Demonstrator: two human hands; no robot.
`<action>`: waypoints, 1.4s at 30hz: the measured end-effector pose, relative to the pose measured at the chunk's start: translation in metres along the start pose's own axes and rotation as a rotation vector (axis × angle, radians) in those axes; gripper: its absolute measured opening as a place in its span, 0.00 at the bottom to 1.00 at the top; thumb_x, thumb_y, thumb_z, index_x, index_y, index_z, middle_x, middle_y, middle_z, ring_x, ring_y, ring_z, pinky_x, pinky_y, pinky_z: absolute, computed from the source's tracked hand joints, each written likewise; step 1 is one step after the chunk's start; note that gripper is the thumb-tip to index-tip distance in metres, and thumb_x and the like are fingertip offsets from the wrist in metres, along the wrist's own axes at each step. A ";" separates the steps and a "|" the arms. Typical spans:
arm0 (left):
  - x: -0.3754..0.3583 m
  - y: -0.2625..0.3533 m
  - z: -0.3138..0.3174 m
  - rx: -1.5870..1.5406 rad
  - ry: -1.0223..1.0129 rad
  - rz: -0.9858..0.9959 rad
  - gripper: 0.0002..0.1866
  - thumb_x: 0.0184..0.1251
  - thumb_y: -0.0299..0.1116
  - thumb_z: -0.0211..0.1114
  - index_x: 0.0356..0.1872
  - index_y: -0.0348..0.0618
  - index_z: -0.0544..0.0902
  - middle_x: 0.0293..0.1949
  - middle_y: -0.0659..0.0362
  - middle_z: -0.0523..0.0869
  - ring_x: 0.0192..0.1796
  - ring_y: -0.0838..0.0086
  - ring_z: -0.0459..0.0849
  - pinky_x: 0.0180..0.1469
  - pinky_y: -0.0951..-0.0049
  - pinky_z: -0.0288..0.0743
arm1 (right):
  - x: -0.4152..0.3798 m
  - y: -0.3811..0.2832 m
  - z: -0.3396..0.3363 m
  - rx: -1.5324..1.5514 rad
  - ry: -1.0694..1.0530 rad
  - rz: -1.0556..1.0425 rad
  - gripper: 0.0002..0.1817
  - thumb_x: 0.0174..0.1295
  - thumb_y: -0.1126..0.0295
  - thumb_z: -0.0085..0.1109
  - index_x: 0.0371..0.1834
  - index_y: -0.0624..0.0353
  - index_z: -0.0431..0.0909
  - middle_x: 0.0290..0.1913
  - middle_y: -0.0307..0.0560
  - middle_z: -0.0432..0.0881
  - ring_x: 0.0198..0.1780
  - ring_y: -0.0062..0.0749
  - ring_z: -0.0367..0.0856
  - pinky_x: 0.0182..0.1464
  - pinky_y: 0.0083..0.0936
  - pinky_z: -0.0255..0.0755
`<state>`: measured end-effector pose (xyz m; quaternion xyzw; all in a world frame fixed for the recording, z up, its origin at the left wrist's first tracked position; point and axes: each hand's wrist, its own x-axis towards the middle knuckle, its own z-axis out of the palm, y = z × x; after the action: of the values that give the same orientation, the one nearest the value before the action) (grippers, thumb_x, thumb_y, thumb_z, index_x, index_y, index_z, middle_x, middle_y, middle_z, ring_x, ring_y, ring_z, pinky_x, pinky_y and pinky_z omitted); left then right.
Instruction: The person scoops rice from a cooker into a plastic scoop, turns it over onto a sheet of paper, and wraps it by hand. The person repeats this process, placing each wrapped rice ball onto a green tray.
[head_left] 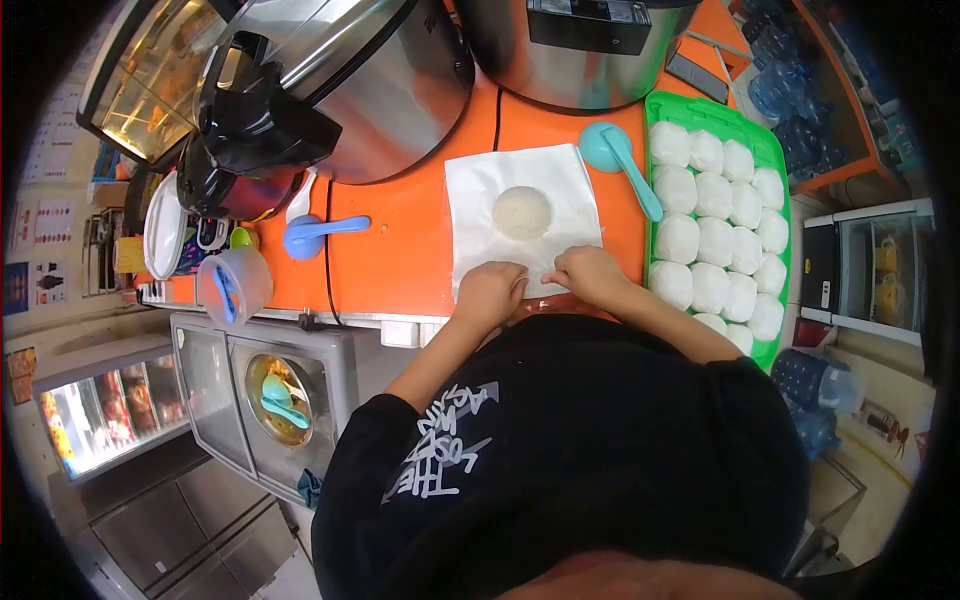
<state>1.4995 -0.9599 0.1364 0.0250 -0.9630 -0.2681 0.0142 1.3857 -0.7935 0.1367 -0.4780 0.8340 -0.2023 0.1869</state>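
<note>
I have both hands at the near edge of a square white sheet on the orange tabletop. The left hand is narrow, fingers bent together; the right hand is narrow too, thumb towards the left. I cannot tell whether either grips the sheet. A round, pale white patty lies on the sheet, beyond both hands. A turquoise plastic scoop rests far right, near a green plastic tray bearing rounded white bundles.
</note>
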 end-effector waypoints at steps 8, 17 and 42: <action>-0.037 -0.052 -0.003 -0.087 0.007 -0.027 0.14 0.45 0.26 0.60 0.37 0.41 0.81 0.42 0.57 0.83 0.46 0.62 0.80 0.46 0.65 0.74 | -0.026 0.040 0.035 0.017 0.109 -0.140 0.10 0.51 0.62 0.59 0.28 0.58 0.79 0.26 0.51 0.79 0.32 0.43 0.79 0.34 0.35 0.71; 0.035 -0.069 0.008 -0.138 0.282 -0.625 0.13 0.61 0.40 0.57 0.29 0.38 0.79 0.25 0.52 0.82 0.29 0.63 0.81 0.33 0.66 0.74 | 0.056 0.075 0.033 0.127 0.510 0.293 0.14 0.57 0.58 0.54 0.27 0.60 0.74 0.28 0.57 0.78 0.33 0.51 0.77 0.35 0.44 0.69; 0.080 -0.102 -0.012 -0.537 0.608 -0.376 0.10 0.56 0.32 0.60 0.34 0.36 0.77 0.32 0.54 0.80 0.32 0.67 0.78 0.36 0.71 0.71 | 0.186 0.085 -0.029 0.055 -0.429 -0.437 0.22 0.47 0.69 0.63 0.48 0.59 0.73 0.43 0.51 0.78 0.46 0.44 0.75 0.49 0.33 0.68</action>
<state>1.4242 -1.0575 0.0948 0.2726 -0.7901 -0.4869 0.2536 1.2212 -0.9122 0.0955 -0.6728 0.6471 -0.1546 0.3235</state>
